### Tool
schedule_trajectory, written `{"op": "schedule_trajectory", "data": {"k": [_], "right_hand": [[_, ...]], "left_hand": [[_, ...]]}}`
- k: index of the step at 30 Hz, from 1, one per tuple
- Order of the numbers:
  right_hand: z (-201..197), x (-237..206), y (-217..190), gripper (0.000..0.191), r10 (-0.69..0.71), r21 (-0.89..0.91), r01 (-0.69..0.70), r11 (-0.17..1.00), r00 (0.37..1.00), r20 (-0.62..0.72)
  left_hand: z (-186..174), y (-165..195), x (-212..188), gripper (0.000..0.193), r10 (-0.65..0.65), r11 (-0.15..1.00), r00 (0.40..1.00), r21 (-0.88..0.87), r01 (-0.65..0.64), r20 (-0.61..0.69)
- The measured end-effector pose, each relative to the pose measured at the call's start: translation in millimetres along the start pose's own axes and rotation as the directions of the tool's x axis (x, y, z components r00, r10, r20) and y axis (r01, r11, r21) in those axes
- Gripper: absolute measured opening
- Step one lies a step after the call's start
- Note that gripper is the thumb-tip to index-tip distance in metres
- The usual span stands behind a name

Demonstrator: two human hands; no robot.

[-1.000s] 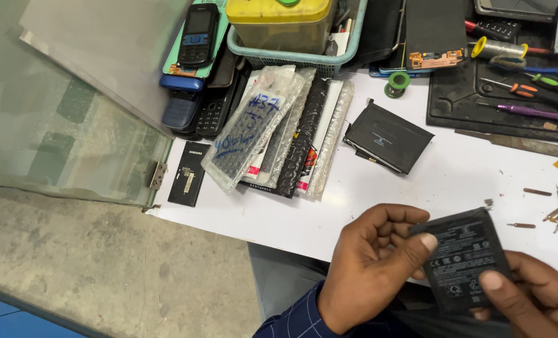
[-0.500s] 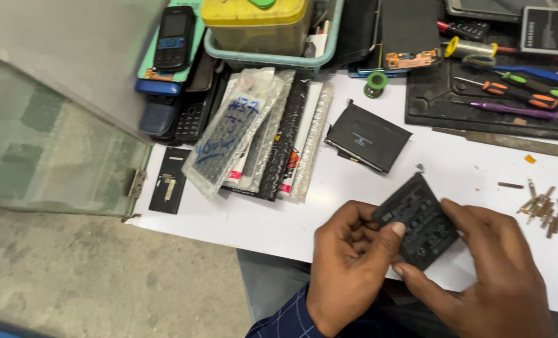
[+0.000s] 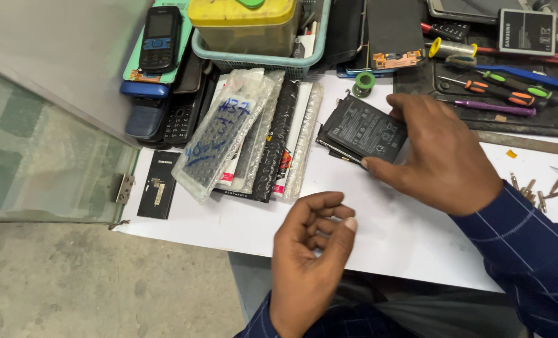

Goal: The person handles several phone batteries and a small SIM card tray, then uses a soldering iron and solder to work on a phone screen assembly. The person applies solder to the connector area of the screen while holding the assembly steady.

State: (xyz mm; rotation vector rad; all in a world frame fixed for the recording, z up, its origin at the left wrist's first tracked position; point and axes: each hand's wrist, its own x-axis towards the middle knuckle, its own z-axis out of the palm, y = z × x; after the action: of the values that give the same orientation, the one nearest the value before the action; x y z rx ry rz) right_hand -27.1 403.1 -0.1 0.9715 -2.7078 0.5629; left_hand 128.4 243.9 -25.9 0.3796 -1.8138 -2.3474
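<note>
The right hand [image 3: 438, 153] lay over the right part of a flat black phone battery [image 3: 363, 128], its thumb and fingertips pinching the battery's edges; the battery rested on the white table [image 3: 391, 231], on top of another dark flat piece, just right of a fan of bubble-wrapped parts [image 3: 241, 141]; the left hand [image 3: 310, 256] hovered nearer, over the table's near edge, palm up, fingers loosely curled and holding nothing; far to the left a stack of old keypad phones [image 3: 160, 75] sat beside a teal basket [image 3: 260, 59] holding a yellow-lidded box [image 3: 244, 22]; screwdrivers [image 3: 498, 87] lay on a dark mat at the far right; small metal bits [image 3: 542, 194] were scattered to the right.
</note>
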Motion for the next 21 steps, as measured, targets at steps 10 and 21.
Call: {"op": "schedule_trajectory", "data": {"k": [10, 21], "right_hand": [[8.6, 11.3, -1.8, 0.083, 0.070, -0.044, -0.064, 0.997, 0.988, 0.136], [-1.5, 4.9, -10.8, 0.090, 0.185, -0.149, -0.149, 0.977, 0.947, 0.261]], "left_hand": [[-66.5, 4.7, 2.1, 0.025, 0.155, 0.972, 0.939, 0.220, -0.088, -0.309], [-157.3, 61.4, 106.0, 0.034, 0.714, 0.171, 0.683, 0.984, 0.048, -0.157]]}}
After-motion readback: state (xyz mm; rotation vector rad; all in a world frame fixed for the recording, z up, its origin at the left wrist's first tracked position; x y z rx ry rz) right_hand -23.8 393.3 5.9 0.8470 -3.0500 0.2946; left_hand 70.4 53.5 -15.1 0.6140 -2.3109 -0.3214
